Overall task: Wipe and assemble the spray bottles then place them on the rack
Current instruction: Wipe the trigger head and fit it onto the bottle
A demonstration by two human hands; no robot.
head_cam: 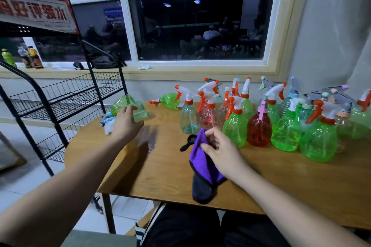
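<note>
Left of centre, the green bottle (122, 103) lies on its side at the far left edge of the table (160, 176), wide end toward the middle. The left hand (126, 124) is on it now, fingers over the top and thumb underneath, curved round that wide end. Just beneath the wrist sits a pale blue-and-white spray head (107, 120), right by the bottle's neck.

Over to the centre: the right hand (222, 150) pinches a purple cloth (202, 166) between thumb and fingertips, and the cloth hangs down onto the tabletop, its dark underside showing at the near edge. A small black scoop (188, 141) lies just beside the cloth's upper end.

Across the right half stands a crowd of spray bottles (287, 128) with trigger heads fitted – green, red and clear. One more green one (170, 101) lies tipped over behind them.

At the left of the frame stands the black wire rack (60, 102), close against the table's end – its shelves tilted.
</note>
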